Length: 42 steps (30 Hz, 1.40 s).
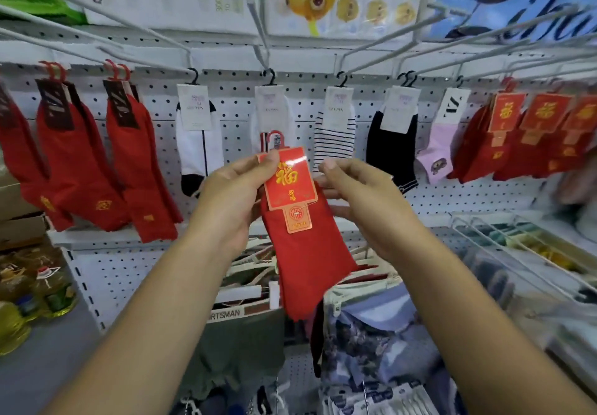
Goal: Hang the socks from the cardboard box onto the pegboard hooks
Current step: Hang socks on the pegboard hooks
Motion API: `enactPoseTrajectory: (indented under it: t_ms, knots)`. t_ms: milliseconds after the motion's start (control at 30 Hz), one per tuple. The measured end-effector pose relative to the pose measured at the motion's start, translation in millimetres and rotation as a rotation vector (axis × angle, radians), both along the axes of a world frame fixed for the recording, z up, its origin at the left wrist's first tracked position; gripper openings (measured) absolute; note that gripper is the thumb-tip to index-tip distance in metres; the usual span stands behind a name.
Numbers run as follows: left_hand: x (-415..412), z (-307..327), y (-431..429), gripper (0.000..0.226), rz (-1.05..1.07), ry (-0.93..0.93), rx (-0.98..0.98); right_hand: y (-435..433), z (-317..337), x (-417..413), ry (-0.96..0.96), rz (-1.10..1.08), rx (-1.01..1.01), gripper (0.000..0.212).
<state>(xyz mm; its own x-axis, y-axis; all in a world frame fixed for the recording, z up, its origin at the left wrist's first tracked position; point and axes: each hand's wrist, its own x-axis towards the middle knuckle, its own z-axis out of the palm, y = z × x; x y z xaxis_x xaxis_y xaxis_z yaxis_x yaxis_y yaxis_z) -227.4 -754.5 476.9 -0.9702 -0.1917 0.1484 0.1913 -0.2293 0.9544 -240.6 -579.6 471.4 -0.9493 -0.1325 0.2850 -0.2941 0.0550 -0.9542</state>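
1. We are pinching the red sock pair [307, 266] by its red card label [290, 179] with our left hand [232, 201], thumb on the label's top left corner.
2. Our right hand [365, 201] is hovering with its fingers relaxed just beside the label's right edge, gripping nothing.
3. The socks are hanging between both hands, in front of the pegboard [129, 269].

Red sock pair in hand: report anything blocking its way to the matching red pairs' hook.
Nothing visible blocks it. The left hand holds the red sock pair in open air before the pegboard; matching red pairs hang far right.
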Motion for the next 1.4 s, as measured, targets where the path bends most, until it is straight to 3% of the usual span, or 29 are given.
enactPoseTrajectory:
  t_ms: [133,267,367,567,833,967,1133,1233,1400]
  knots:
    - [-8.0,-2.4,62.6,0.017,-0.119,0.003,-0.020,55.9,-11.7,20.6,-0.027,0.020,0.003,0.025]
    - [-17.3,-5.3,135.7,0.019,-0.163,0.005,-0.031,124.5,-18.5,25.2,0.002,-0.091,0.014,0.021]
    - [-23.2,-8.3,191.8,0.017,-0.112,0.064,-0.084,182.7,-20.8,21.7,0.053,-0.213,0.006,0.010]
    - [-32.7,-4.4,299.1,0.006,0.014,0.184,-0.291,309.7,-21.2,6.8,0.034,-0.357,-0.022,0.014]
    - [-68.6,25.5,427.8,0.040,0.120,0.401,-0.531,435.5,-4.0,-45.2,0.164,-0.501,0.075,0.021]
    - [-93.6,55.8,455.8,0.057,0.273,0.407,-0.571,461.6,23.1,-81.0,0.209,-0.490,0.081,0.028]
    - [-128.8,75.9,465.3,0.043,0.379,0.451,-0.616,470.9,45.3,-123.1,0.214,-0.491,0.079,0.025]
    - [-135.7,74.8,462.7,0.036,0.377,0.469,-0.655,467.5,55.7,-138.4,0.259,-0.489,0.123,0.023]
    - [-136.0,65.6,443.9,0.044,0.315,0.505,-0.770,459.0,49.0,-151.4,0.266,-0.450,0.143,0.023]
